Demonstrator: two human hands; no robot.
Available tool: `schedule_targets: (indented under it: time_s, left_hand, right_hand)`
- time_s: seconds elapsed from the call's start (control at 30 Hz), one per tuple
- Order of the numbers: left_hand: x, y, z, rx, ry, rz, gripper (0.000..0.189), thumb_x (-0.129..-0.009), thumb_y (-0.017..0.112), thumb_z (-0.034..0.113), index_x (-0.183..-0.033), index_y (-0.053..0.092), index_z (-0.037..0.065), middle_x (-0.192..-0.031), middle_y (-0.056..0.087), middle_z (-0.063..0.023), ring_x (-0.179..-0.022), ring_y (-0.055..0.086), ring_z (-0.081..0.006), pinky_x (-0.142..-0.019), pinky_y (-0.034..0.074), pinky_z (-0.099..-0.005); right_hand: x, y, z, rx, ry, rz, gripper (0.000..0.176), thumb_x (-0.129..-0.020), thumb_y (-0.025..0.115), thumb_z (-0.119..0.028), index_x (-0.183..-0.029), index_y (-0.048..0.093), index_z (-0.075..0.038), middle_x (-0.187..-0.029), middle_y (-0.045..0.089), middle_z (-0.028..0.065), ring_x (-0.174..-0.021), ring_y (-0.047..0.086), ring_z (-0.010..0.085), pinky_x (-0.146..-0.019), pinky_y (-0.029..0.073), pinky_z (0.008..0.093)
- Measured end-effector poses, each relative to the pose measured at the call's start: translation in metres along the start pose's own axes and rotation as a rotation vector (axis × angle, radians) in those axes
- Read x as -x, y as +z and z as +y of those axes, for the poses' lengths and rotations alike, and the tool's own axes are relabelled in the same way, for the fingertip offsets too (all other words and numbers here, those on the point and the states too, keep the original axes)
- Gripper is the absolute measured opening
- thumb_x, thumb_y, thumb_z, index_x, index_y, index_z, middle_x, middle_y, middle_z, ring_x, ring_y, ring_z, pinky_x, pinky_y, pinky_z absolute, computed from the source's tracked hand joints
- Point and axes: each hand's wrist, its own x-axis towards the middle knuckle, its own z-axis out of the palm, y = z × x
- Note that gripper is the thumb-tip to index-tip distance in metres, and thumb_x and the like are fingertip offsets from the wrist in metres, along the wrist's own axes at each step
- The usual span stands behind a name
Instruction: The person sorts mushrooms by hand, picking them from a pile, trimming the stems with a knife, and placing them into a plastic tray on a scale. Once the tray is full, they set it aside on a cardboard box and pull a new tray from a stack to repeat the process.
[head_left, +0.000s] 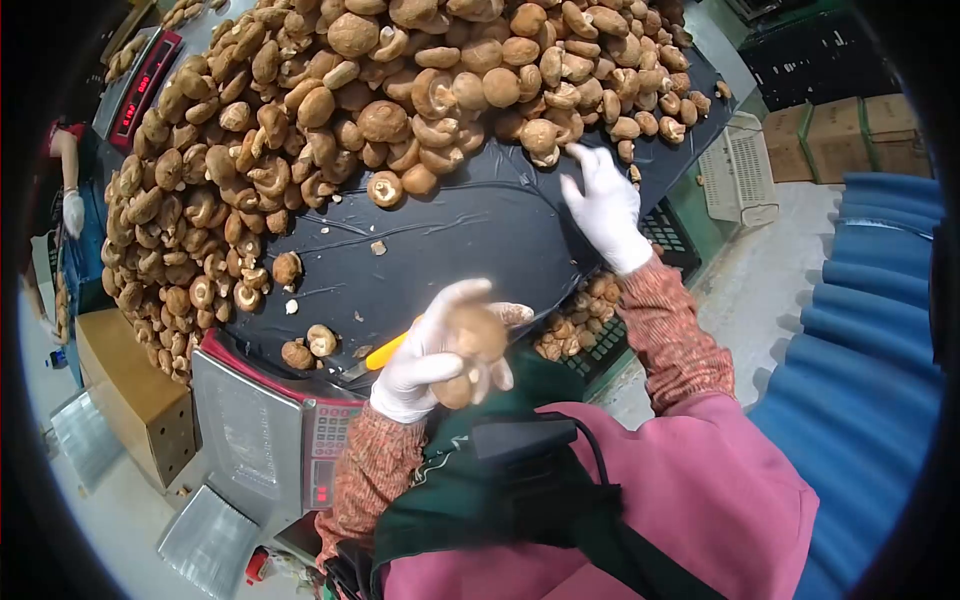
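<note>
My left hand (pixel 435 350), in a white glove, is closed around shiitake mushrooms (pixel 476 335), a brown cap on top and a paler one below, slightly blurred. A knife (pixel 388 350) with a yellow handle shows at the back of that hand, its blade low over the black table covering (pixel 430 235). My right hand (pixel 605 205), also gloved, reaches to the near edge of a big shiitake pile (pixel 390 120). Its fingers are apart and hold nothing, with the fingertips close to a mushroom (pixel 540 137). A few loose mushrooms (pixel 320 340) lie by the knife.
A red-framed scale (pixel 250 430) stands at the left by a cardboard box (pixel 140 390). A crate of mushrooms (pixel 590 320) sits below the table edge. Another scale (pixel 143 88) and a person's gloved hand (pixel 73 213) are at far left. Blue corrugated material (pixel 850 330) lies right.
</note>
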Motion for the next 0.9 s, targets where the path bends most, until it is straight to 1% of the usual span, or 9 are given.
schedule_targets:
  time_s: [0.2,0.27,0.33,0.4,0.53,0.6,0.73,0.8,0.9]
  left_hand:
    - [-0.001,-0.003,-0.001,0.058,-0.024,0.127,0.068,-0.092,0.068,0.032,-0.148,0.034,0.017,-0.141,0.042,-0.0305,-0.087,0.067,-0.0423,-0.054,0.058,-0.0317]
    - [-0.003,-0.007,-0.004,0.038,-0.014,0.177,0.065,-0.093,0.067,0.032,-0.148,0.035,0.017,-0.140,0.043,-0.0299,-0.088,0.067,-0.0421,-0.055,0.059,-0.0319]
    - [-0.005,-0.008,-0.006,-0.002,0.005,0.178,0.062,-0.097,0.061,0.038,-0.147,0.035,0.013,-0.139,0.046,-0.0265,-0.097,0.067,-0.0408,-0.060,0.060,-0.0337]
    - [-0.011,-0.003,-0.007,0.060,0.013,0.190,0.060,-0.099,0.057,0.038,-0.148,0.035,0.010,-0.137,0.051,-0.0204,-0.101,0.067,-0.0375,-0.064,0.060,-0.0344]
    - [-0.017,-0.004,-0.012,0.091,-0.018,0.173,0.072,-0.099,0.049,0.056,-0.147,0.031,0.006,-0.143,0.042,-0.0286,-0.111,0.062,-0.0458,-0.071,0.064,-0.0437]
    - [-0.015,-0.007,-0.009,0.087,-0.062,0.169,0.088,-0.094,0.044,0.070,-0.151,0.027,0.005,-0.148,0.038,-0.0278,-0.122,0.053,-0.0520,-0.083,0.058,-0.0613]
    - [-0.012,-0.016,-0.013,0.341,-0.055,0.170,0.095,-0.091,0.036,0.079,-0.153,0.029,0.007,-0.154,0.032,-0.0264,-0.135,0.039,-0.0561,-0.096,0.041,-0.0771]
    - [-0.012,-0.017,-0.012,0.344,-0.031,0.240,0.081,-0.096,0.041,0.068,-0.149,0.036,0.008,-0.152,0.035,-0.0265,-0.129,0.045,-0.0555,-0.091,0.047,-0.0747]
    - [-0.010,-0.025,-0.013,0.172,-0.025,0.230,0.064,-0.098,0.048,0.053,-0.143,0.042,0.007,-0.148,0.038,-0.0271,-0.123,0.052,-0.0537,-0.083,0.055,-0.0695]
  right_hand:
    - [-0.047,0.041,-0.001,0.235,-0.157,0.011,0.060,-0.076,0.077,-0.029,-0.130,0.057,-0.012,-0.118,0.059,0.0075,-0.108,0.058,0.0271,-0.088,0.047,0.0392]
    - [-0.044,0.041,0.003,-0.075,-0.158,0.168,0.056,-0.077,0.077,-0.028,-0.128,0.058,-0.011,-0.113,0.060,0.0085,-0.101,0.061,0.0259,-0.084,0.050,0.0385]
    - [-0.040,0.024,-0.005,-0.758,0.258,-0.028,0.044,-0.095,0.065,-0.039,-0.123,0.061,-0.005,-0.104,0.069,0.0121,-0.080,0.068,0.0191,-0.068,0.054,0.0310]
    - [-0.031,0.007,0.003,-1.560,0.455,-0.338,0.045,-0.105,0.049,-0.041,-0.123,0.061,-0.001,-0.104,0.071,0.0118,-0.082,0.070,0.0166,-0.068,0.055,0.0284]
    - [-0.016,-0.013,-0.019,-1.696,0.439,-0.378,0.048,-0.108,0.040,-0.039,-0.124,0.060,0.002,-0.107,0.071,0.0107,-0.084,0.070,0.0161,-0.075,0.054,0.0267]
    - [-0.010,-0.032,-0.049,-1.685,0.444,-0.420,0.047,-0.108,0.041,-0.038,-0.125,0.060,0.001,-0.112,0.070,0.0103,-0.085,0.069,0.0175,-0.080,0.054,0.0279]
    - [-0.003,-0.054,-0.081,-1.057,-0.289,-0.700,0.046,-0.095,0.063,-0.036,-0.126,0.060,-0.001,-0.120,0.065,0.0099,-0.112,0.062,0.0236,-0.096,0.050,0.0367]
    - [-0.011,-0.057,-0.089,-0.784,-0.295,-0.438,0.043,-0.081,0.073,-0.016,-0.123,0.064,-0.006,-0.118,0.065,0.0114,-0.107,0.065,0.0254,-0.094,0.051,0.0342]
    - [-0.050,-0.016,-0.067,-0.321,-0.222,0.047,0.046,-0.080,0.074,-0.017,-0.123,0.062,-0.008,-0.115,0.063,0.0113,-0.101,0.064,0.0277,-0.087,0.052,0.0370]
